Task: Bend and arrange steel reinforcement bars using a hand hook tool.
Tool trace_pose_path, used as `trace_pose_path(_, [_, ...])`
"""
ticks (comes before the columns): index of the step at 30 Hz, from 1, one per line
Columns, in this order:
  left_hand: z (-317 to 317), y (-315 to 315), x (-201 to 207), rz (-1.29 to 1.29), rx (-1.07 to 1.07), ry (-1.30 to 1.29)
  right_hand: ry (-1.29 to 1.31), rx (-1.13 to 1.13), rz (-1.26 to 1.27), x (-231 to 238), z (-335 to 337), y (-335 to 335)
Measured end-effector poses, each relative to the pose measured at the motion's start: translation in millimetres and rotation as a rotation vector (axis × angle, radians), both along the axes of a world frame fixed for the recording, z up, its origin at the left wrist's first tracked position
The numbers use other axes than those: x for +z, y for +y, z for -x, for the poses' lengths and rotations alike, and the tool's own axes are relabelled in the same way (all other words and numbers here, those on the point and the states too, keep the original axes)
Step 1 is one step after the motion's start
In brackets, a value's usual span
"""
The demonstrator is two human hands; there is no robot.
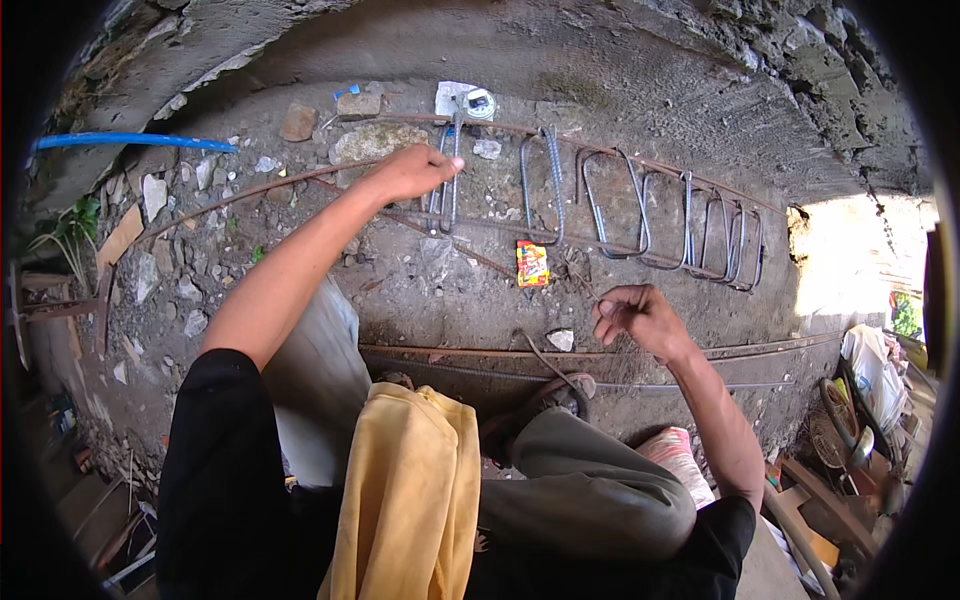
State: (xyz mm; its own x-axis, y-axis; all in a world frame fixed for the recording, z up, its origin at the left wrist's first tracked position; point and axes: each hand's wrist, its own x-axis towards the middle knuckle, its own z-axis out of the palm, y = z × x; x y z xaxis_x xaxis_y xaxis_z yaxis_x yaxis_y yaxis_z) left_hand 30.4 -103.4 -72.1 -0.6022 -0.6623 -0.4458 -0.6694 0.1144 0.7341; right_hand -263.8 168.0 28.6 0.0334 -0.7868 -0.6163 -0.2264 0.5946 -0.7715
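Observation:
My left hand (418,172) is closed on the side of a bent rebar stirrup (455,203), at the left end of a row of stirrups. Beside it, more rectangular stirrups (555,185) of ribbed steel hang along a long rusty bar (650,163), spaced out toward the right. My right hand (640,318) is raised nearer to me, below the row, with its fingers curled in. Whatever its fingertips may pinch is too fine to make out. A tangle of thin dark wire (580,270) lies just beyond it on the ground.
A red and yellow packet (533,264) lies below the stirrups. Rusty rods (480,352) run across the ground before my feet. Stones (375,143) and rubble cover the left side, near a blue pipe (140,140). A rough concrete wall (640,60) stands behind. A white sack (875,370) sits right.

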Motion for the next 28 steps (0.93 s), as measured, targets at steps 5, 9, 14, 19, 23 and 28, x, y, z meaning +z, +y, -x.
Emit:
trace_pose_path(5, [19,39,-6,-0.006,-0.198,-0.36,0.047,0.042,-0.266,-33,-39,-69])
trace_pose_path(9, [29,34,-18,0.097,0.074,-0.263,-0.096,-0.325,-0.005,-125,-81,-94])
trace_pose_path(14, [42,1,-39,0.162,0.342,-0.097,-0.033,-0.5,0.17,-137,-164,-120])
trace_pose_path(19, [41,-21,-48,0.098,0.333,-0.106,-0.222,-0.631,0.272,-142,-196,-128])
trace_pose_path(23, [46,-32,-71,-0.131,0.417,0.06,-0.017,-0.44,0.26,-136,-194,-130])
trace_pose_path(28, [57,-23,-104,0.054,0.607,0.293,0.187,-0.396,0.324,-130,-194,-136])
